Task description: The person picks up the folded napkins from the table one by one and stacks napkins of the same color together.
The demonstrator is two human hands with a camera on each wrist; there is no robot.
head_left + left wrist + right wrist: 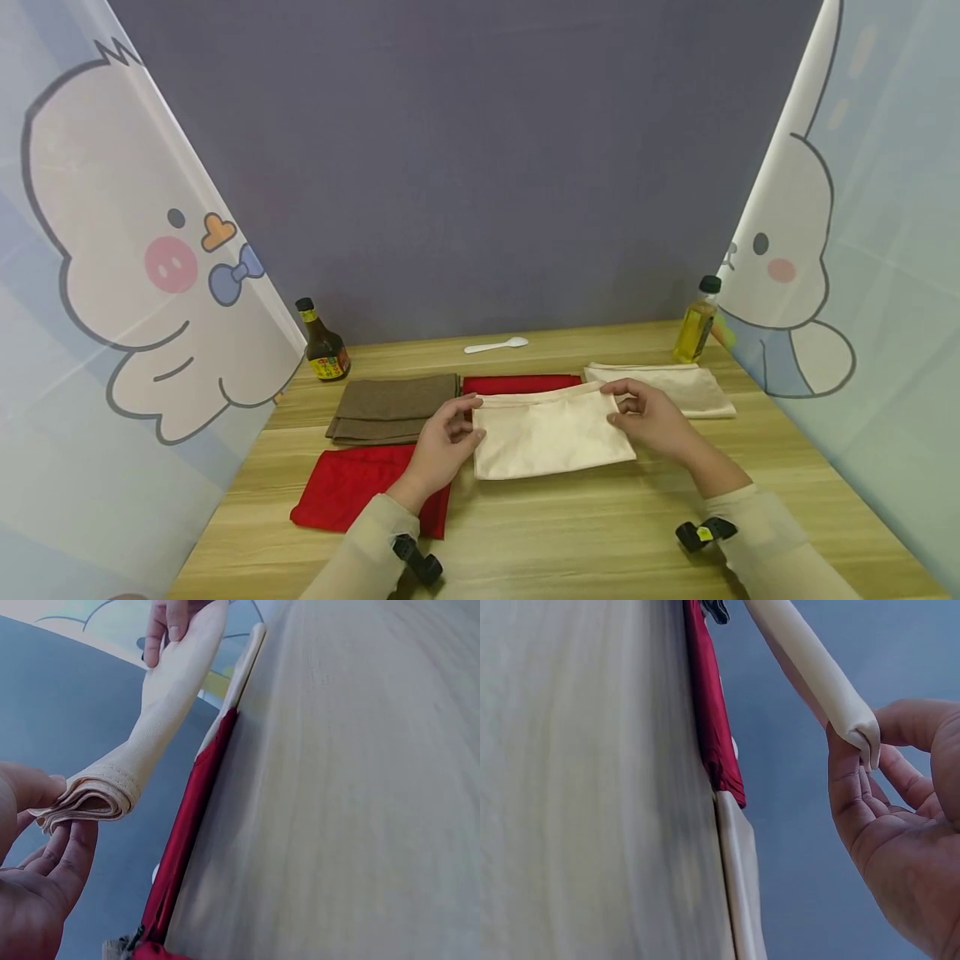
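Observation:
A folded cream cloth (pixel 551 435) hangs above the wooden table, stretched between both hands. My left hand (pixel 441 446) pinches its left end between thumb and fingers. At the opposite end my right hand (pixel 662 423) pinches the upper right part of it. Several stacked layers of the cream cloth (pixel 90 801) show edge-on in the left wrist view. From the right wrist, the cloth (pixel 817 667) appears raised off the tabletop. Behind it lies a folded red cloth (pixel 521 384), partly covered in the head view.
A folded brown cloth (pixel 397 404) and another red cloth (pixel 352 487) lie at the left. A second cream cloth (pixel 693 392) lies at the back right. Farther back are a dark sauce bottle (pixel 326 346), a white spoon (pixel 495 345) and an oil bottle (pixel 696 325).

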